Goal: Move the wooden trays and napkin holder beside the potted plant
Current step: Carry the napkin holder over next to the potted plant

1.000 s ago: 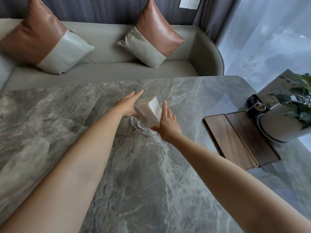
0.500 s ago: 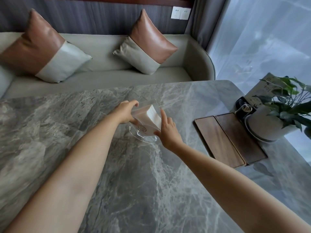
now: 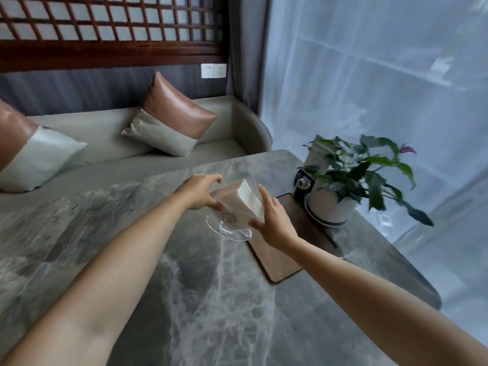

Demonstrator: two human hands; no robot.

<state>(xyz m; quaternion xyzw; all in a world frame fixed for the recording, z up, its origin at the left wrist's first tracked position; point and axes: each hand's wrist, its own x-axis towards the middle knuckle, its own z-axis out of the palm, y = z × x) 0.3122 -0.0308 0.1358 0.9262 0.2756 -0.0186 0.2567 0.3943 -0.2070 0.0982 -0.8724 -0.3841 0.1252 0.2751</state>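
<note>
A person's left hand (image 3: 202, 192) and right hand (image 3: 273, 221) are clasping a clear, round-based napkin holder (image 3: 233, 211) packed with white napkins, fingers pressing both faces and carrying it tilted above the grey marble table (image 3: 211, 299). Just past the right fingertips, two brown wooden trays (image 3: 280, 262) are lying beside the white potted plant (image 3: 332, 204). The smooth holder could be slipping, or the napkins sliding out, if the tilt grows; its base might also be clipping a tray on landing.

Soft window daylight, slight motion blur
</note>
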